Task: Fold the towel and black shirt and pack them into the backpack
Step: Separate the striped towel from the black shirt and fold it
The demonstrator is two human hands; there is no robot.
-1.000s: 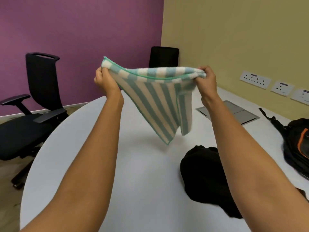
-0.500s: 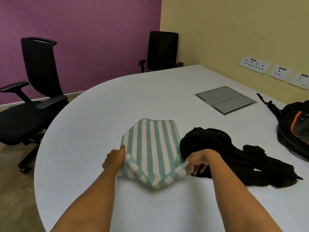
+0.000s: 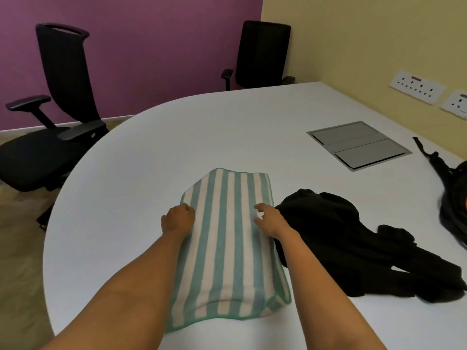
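Note:
A teal and white striped towel lies folded lengthwise on the white table, its near end rumpled with a corner turned up. My left hand sits at the towel's left edge with its fingers curled onto the cloth. On the towel's right side, my right hand rests with bent fingertips touching the fabric. A crumpled black shirt lies right beside the towel, touching its right edge. The black backpack shows partly at the right frame edge, with a strap stretched out on the table.
A grey cable hatch is set into the table at the far right. Two black office chairs stand off the table, one at the left, one at the back. Wall sockets line the yellow wall.
The towel came down from the air onto the table and now lies longer and flat. Both hands moved from its near corners to its middle.

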